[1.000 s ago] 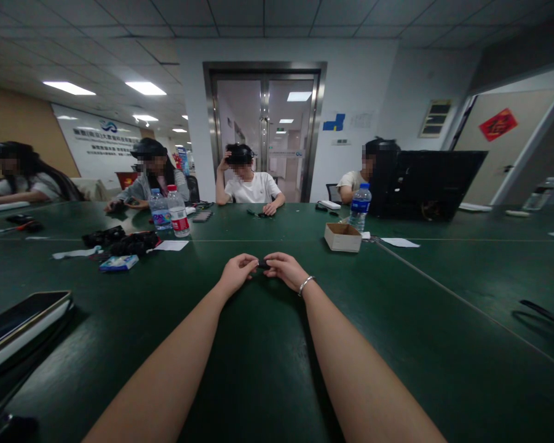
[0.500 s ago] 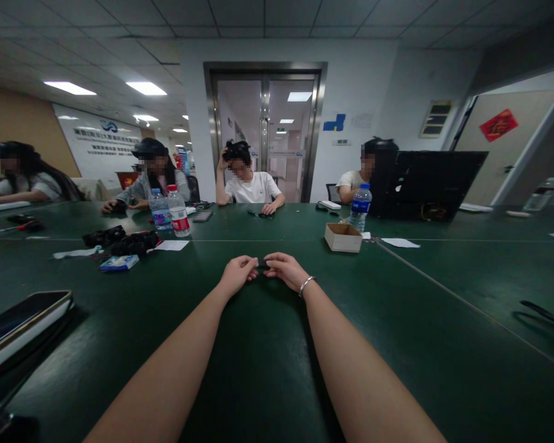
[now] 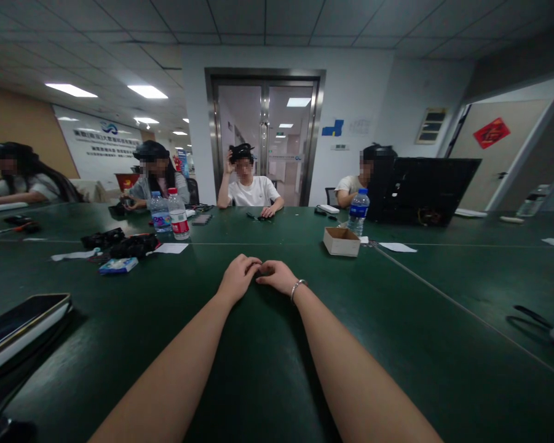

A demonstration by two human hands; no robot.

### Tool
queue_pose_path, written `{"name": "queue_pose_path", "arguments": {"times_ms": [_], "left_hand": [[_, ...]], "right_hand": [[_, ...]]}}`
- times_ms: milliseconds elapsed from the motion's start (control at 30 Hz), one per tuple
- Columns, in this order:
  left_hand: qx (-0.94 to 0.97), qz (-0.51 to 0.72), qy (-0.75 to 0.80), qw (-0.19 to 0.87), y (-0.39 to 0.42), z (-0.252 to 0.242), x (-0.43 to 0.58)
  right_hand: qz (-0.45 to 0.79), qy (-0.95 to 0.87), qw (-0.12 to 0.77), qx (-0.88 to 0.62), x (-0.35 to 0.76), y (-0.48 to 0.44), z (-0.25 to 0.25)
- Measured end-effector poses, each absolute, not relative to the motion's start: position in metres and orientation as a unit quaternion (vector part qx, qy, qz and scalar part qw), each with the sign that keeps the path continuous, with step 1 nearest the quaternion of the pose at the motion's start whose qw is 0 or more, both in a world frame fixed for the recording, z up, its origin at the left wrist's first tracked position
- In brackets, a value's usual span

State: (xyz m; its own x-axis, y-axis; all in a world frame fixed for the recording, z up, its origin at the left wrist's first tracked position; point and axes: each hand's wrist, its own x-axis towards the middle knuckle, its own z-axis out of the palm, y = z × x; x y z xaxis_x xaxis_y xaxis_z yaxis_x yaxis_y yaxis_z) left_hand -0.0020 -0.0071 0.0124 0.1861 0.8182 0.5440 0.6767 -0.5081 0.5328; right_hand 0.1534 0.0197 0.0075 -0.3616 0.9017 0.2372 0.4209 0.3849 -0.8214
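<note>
My left hand [image 3: 238,278] rests low over the green table [image 3: 262,344], its fingers curled inward. Facing it, my right hand [image 3: 277,275] wears a silver bracelet [image 3: 297,289] at the wrist, and its fingers bend toward the left ones. The fingertips of both hands meet or nearly meet. Both hands are closed, and whatever sits between the fingertips is hidden and too small to name. Closest to the hands stands a small open cardboard box [image 3: 342,242], beyond them on the right.
Two bottles [image 3: 179,215] stand back left, near black gear [image 3: 131,245] and a blue-white packet [image 3: 118,265]. A blue-capped bottle [image 3: 358,209] is behind the box. A phone [image 3: 25,320] lies at left. A monitor [image 3: 424,191] stands back right. Several people sit across the table.
My hands have drawn together, the right one moving left and slightly down. A small dark piece seen between the fingertips is now hidden. The view has tilted slightly upward.
</note>
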Motion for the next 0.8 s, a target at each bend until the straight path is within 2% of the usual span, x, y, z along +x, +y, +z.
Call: {"name": "queue_pose_path", "arguments": {"times_ms": [167, 400, 533, 800], "left_hand": [[0.792, 0.389, 0.464, 0.08, -0.008, 0.015, 0.002], [0.755, 0.429, 0.472, 0.152, -0.017, 0.016, 0.006], [0.733, 0.421, 0.509, 0.16, -0.024, 0.023, 0.011], [0.819, 0.237, 0.492, 0.174, -0.101, 0.081, -0.015]], "right_hand": [[0.318, -0.746, 0.374, -0.449, 0.151, 0.016, 0.009], [0.51, -0.627, 0.402, -0.429, 0.142, 0.006, 0.01], [0.556, -0.575, 0.444, -0.404, 0.141, 0.0, 0.01], [0.519, -0.609, 0.444, -0.404, 0.187, -0.048, 0.016]]}}
